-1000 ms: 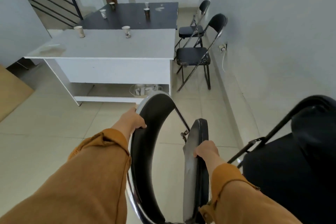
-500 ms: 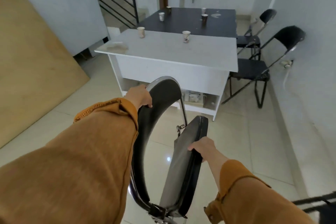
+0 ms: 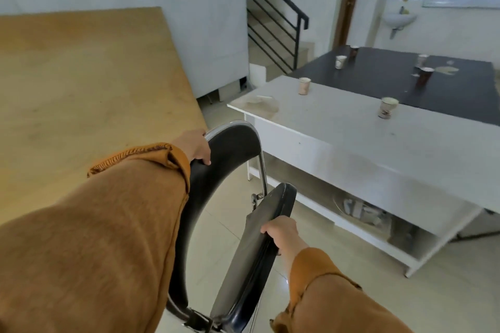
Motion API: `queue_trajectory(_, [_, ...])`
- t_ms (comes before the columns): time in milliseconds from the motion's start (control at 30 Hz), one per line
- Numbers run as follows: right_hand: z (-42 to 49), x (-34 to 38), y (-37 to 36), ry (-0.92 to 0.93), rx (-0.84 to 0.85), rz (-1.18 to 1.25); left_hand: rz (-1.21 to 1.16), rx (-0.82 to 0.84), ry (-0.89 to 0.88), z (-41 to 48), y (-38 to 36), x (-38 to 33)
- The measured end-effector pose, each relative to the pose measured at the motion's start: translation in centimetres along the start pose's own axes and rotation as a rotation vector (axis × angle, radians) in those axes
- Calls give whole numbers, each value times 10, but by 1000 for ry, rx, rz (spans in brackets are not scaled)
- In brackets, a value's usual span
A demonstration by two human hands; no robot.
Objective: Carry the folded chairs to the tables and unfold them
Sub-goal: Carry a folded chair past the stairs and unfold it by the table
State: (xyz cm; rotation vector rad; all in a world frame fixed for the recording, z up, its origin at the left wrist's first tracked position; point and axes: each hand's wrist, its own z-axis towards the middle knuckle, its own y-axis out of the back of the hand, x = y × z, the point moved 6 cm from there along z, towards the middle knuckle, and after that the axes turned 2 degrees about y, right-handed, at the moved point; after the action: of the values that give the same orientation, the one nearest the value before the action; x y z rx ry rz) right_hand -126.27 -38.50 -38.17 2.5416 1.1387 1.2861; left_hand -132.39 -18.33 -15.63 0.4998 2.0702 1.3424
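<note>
The carrying step is judged to be in hand, with unfolding not yet begun. The chair (image 3: 205,184) is held in front of the body, its seat (image 3: 251,251) tipped up close to the backrest (image 3: 232,140), near the corner of the white table (image 3: 351,138); whether its feet touch the tiled floor (image 3: 351,300) cannot be seen. The top rim of the backrest is gripped by the left hand (image 3: 194,147), fingers curled over it; the edge of the seat is gripped by the right hand (image 3: 281,235), fingers wrapped round it.

For the next move, the chair would need to be brought to a free side of the table and stood on its feet, then the seat pressed down away from the backrest until the frame spreads; fingers are best kept off the hinge (image 3: 255,197), and some sliding may be expected on the glossy tiles.

Two paper cups (image 3: 388,107) are carried by the white table, along with a stained patch at its corner; a dark table (image 3: 378,81) with further cups is set against its far side. Something pale is stored on the lower shelf (image 3: 359,211) (too blurred to be named). A plywood board (image 3: 81,84) is propped at the left; a staircase with a black railing (image 3: 273,27) and a washbasin (image 3: 399,19) are seen beyond.
</note>
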Motion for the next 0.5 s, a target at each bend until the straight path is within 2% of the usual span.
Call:
queue_trajectory(233, [102, 139, -77, 49, 55, -81, -16, 2, 120, 151, 65, 55])
queue_trajectory(500, [200, 270, -152, 60, 67, -92, 26, 61, 103, 320, 129, 99])
